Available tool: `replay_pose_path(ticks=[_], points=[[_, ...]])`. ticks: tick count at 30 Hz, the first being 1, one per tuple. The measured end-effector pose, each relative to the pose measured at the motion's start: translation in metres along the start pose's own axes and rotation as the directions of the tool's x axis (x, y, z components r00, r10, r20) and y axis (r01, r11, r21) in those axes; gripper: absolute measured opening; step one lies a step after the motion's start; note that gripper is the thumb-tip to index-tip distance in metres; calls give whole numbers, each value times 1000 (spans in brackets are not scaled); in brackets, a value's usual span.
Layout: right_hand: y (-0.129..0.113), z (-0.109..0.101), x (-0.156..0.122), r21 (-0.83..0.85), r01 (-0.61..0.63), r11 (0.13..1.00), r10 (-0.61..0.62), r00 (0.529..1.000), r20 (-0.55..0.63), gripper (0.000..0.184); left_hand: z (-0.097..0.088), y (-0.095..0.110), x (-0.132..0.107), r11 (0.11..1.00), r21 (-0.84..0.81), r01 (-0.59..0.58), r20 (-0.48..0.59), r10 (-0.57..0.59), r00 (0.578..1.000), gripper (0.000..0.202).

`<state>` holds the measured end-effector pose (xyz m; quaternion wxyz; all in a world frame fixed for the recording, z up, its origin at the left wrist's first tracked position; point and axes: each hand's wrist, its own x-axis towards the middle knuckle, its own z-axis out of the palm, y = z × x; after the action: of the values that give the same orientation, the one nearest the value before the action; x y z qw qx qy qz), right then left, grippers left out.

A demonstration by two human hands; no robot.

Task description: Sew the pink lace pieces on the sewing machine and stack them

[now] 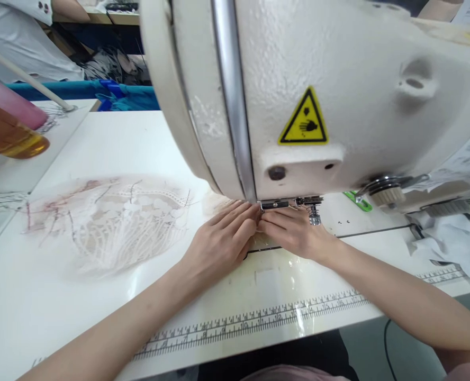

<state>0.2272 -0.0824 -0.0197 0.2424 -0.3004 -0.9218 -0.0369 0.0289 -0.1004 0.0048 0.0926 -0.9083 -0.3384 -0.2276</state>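
Observation:
A white sewing machine stands over the work, its head hiding the needle and part of my fingertips. My left hand is closed, fingers together, on a pale sheer fabric beside the needle area. Close against it from the right, my right hand has its fingers pinched together at the same spot. Only a little of the fabric shows around the left fingers. On the tabletop to the left lies a sheer white lace piece with loose dark and reddish threads.
A printed ruler runs along the table's front edge. Thread cones, one amber and one pink, stand at the left. White cloth lies at the right, near a green tool. Behind, another person's sleeve shows.

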Motion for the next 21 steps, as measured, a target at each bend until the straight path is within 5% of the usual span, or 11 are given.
replay_pose_path(ticks=[21], points=[[9,-3,-3,-35,65,997,-65,998,-12,22,3,0,-5,999,11,51,65,-52,997,35]])
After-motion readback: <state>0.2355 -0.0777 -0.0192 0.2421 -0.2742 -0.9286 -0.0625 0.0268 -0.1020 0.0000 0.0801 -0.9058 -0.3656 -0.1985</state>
